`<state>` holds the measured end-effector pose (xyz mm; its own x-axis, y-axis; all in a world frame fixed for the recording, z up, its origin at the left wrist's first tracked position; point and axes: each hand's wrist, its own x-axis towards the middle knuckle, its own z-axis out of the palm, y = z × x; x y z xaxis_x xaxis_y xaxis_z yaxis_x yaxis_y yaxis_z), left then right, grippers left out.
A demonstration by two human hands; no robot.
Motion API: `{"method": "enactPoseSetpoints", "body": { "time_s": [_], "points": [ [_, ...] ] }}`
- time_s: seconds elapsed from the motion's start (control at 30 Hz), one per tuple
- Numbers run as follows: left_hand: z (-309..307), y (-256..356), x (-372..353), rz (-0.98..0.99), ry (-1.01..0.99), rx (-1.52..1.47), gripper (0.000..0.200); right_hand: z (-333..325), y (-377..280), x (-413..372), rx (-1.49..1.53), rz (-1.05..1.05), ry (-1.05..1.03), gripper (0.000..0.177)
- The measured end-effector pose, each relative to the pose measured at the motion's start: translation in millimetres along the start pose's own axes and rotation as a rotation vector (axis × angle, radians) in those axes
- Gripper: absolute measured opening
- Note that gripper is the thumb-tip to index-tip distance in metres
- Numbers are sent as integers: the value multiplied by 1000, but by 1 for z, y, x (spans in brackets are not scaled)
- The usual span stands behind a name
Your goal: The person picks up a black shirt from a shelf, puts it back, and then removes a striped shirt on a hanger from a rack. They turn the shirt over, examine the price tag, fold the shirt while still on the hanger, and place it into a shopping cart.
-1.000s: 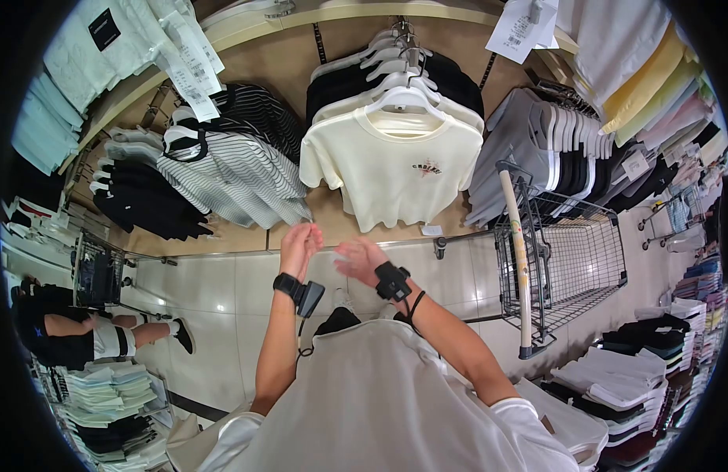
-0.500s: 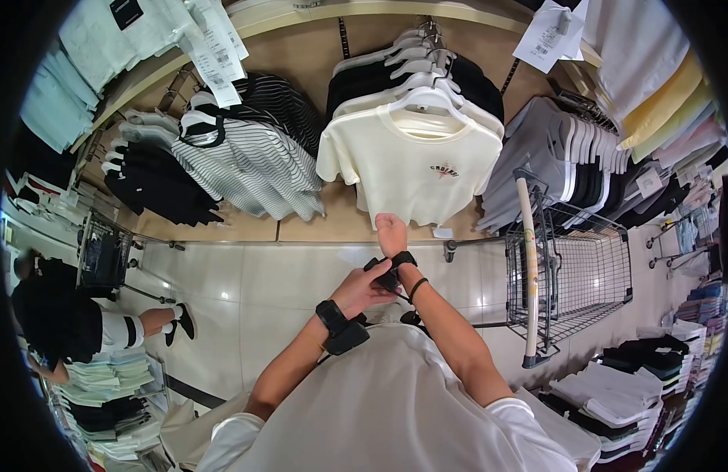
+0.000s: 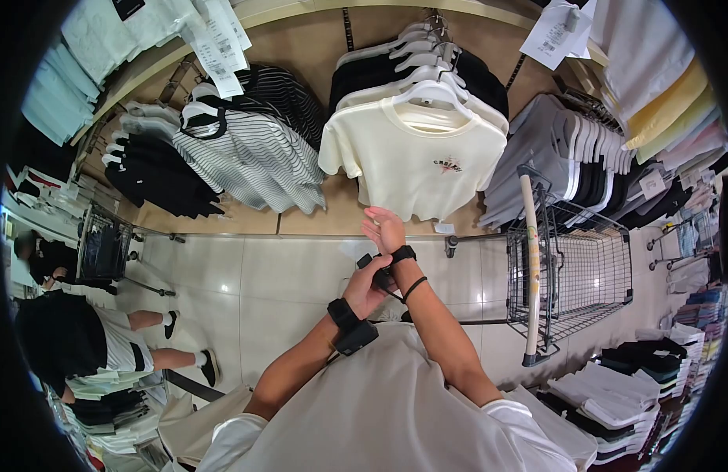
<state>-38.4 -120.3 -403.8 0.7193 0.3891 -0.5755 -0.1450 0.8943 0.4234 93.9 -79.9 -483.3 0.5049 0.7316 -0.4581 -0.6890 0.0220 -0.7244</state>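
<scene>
My left hand is closed around a black box-like device at my right wrist, its thumb lying over the device. A black watch-like strap circles that wrist, with a thin black band lower on the forearm. My right hand holds nothing, palm turned up and fingers partly spread, just below the hem of a cream T-shirt. That shirt hangs on a white hanger and bears a small chest print. Another black strapped device sits on my left wrist.
Striped shirts and black shirts hang to the left; grey shirts hang to the right. A wire shopping cart stands at my right. A person in black is at the left beside stacked clothes, another person farther back.
My right hand has opened from a curled shape and turned palm up. My left hand stays at the right wrist. The person at left has moved lower in view, and another person now shows behind.
</scene>
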Motion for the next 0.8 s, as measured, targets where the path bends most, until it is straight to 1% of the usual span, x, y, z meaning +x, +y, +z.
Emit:
{"method": "enactPoseSetpoints", "body": {
  "time_s": [0.07, 0.17, 0.27, 0.37, 0.47, 0.57, 0.67, 0.77, 0.8],
  "points": [
    [0, -1, 1, -6, 7, 6, 21, -3, -1, 0, 179, 70, -32, 34],
    [0, -2, 1, -32, -37, -28, 22, -5, 0, -1, 196, 71, -9, 38],
    [-10, -4, 7, -60, -61, -4, 27, -9, 11, -3, -238, -160, -1, 28],
    [-16, -5, 7, -95, -54, 22, 28, -13, 22, 0, -831, -514, 44, 22],
    [-26, -8, 9, -125, -61, 0, 27, -13, 26, -3, -872, -461, 86, 18],
    [-29, -10, 9, -111, -35, 1, 29, -12, 27, -4, -900, -529, 44, 19],
    [-28, -9, 8, -106, -31, -3, 30, -9, 19, -3, -1010, -511, 24, 19],
    [-26, -6, 8, -99, -55, 39, 30, -7, 20, -2, -958, -588, 32, 17],
    [-31, -5, 13, -80, -58, 48, 31, -10, 20, 0, -885, -536, 24, 17]
  ]
}}
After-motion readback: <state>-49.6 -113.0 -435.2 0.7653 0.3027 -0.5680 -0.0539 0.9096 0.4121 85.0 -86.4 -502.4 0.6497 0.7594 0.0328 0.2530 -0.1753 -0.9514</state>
